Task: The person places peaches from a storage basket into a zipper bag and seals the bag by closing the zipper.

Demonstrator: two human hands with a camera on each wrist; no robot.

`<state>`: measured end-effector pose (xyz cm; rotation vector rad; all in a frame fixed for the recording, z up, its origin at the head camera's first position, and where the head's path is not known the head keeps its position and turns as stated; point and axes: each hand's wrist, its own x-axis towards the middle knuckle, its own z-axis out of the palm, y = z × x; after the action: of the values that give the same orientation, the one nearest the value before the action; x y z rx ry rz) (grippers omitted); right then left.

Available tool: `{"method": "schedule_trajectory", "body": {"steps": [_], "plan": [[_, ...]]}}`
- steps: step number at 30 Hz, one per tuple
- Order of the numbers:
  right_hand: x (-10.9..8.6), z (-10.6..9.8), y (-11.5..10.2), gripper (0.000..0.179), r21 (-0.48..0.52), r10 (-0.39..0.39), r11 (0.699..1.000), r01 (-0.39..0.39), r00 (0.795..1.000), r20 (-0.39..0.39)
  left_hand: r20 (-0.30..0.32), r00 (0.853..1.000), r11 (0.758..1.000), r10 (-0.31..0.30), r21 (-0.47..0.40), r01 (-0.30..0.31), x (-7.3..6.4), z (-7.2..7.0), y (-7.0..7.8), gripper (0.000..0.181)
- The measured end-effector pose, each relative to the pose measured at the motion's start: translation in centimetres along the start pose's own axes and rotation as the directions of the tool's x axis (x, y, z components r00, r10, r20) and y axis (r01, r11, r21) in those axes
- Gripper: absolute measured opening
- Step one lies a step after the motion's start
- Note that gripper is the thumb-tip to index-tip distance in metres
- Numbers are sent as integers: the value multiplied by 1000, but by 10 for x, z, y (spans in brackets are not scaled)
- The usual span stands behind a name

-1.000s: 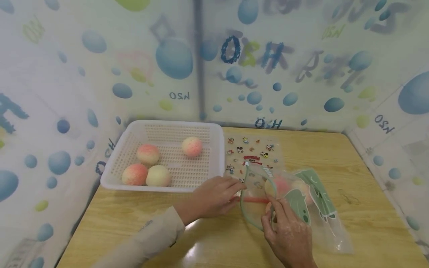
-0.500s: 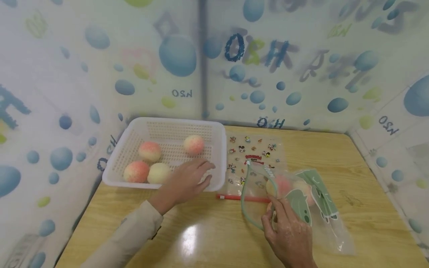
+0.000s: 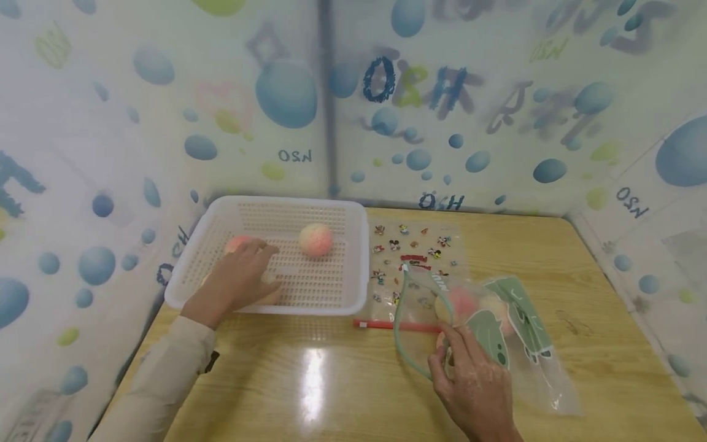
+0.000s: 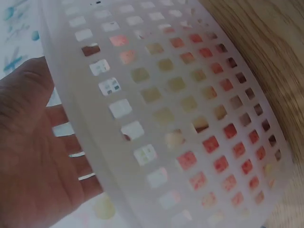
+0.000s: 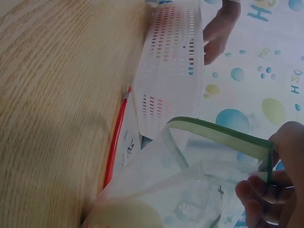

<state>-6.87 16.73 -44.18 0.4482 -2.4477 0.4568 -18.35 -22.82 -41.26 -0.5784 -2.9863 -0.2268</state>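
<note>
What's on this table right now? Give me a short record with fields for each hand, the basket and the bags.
left hand: over the white basket's left end; contact unclear
right hand: pinching the edge of the green-trimmed bag
basket contents: one peach in plain view, others partly hidden by the left hand
green-trimmed bag: clear, mouth open, bagged peaches inside
red-zip bag: cartoon prints, flat on the wooden table, partly beneath the green-trimmed bag

It looks booth-like: printed walls (image 3: pixel 370 141) around a table (image 3: pixel 265 380).
</note>
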Motion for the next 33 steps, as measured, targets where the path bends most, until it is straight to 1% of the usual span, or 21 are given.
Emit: {"method": "schedule_trajectory", "body": {"steps": [2, 4, 6, 8, 13, 15, 17, 19, 24, 28, 31, 33], "plan": [[0, -1, -1, 38, -5, 12, 1000, -12, 1000, 13, 39, 999, 1000, -16, -16, 16, -2, 1, -5, 68], [1, -1, -1, 37, -6, 19, 1000, -19, 1000, 20, 97, 994, 998, -49, -45, 53, -4, 1, -10, 73], [1, -1, -1, 37, -7, 25, 1000, -25, 999, 27, 148, 986, 994, -78, -67, 89, -4, 1, -13, 74], [1, -1, -1, 37, -7, 22, 1000, -22, 999, 24, 203, 974, 990, -102, -75, 119, -4, -1, -14, 71], [0, 0, 0, 38, -3, 13, 1000, -13, 1000, 12, 265, 956, 987, -129, -63, 151, 2, -2, -11, 65], [0, 0, 1, 39, -3, 6, 1000, -6, 1000, 7, 280, 950, 986, -142, -50, 162, 5, -3, -10, 65], [0, 0, 1, 38, -5, 3, 1000, -3, 1000, 9, 282, 948, 986, -147, -35, 164, 6, -3, -10, 62], [0, 0, 1, 37, -11, 6, 1000, -6, 1000, 16, 269, 954, 990, -131, -20, 141, 7, -2, -10, 59], [0, -1, 1, 37, -14, 9, 1000, -9, 1000, 22, 197, 977, 997, -75, 13, 74, 8, 2, -10, 55], [-1, -1, 2, 37, -6, -9, 1000, 8, 1000, -11, 133, 991, 998, -28, 57, 21, 11, 5, -8, 49], [-1, 0, 2, 37, -2, -18, 1000, 18, 999, -32, 107, 994, 997, 0, 80, -8, 14, 7, -5, 49], [-1, 0, 2, 36, -2, -16, 1000, 16, 999, -33, 102, 995, 996, 7, 86, -16, 16, 7, -3, 49]]}}
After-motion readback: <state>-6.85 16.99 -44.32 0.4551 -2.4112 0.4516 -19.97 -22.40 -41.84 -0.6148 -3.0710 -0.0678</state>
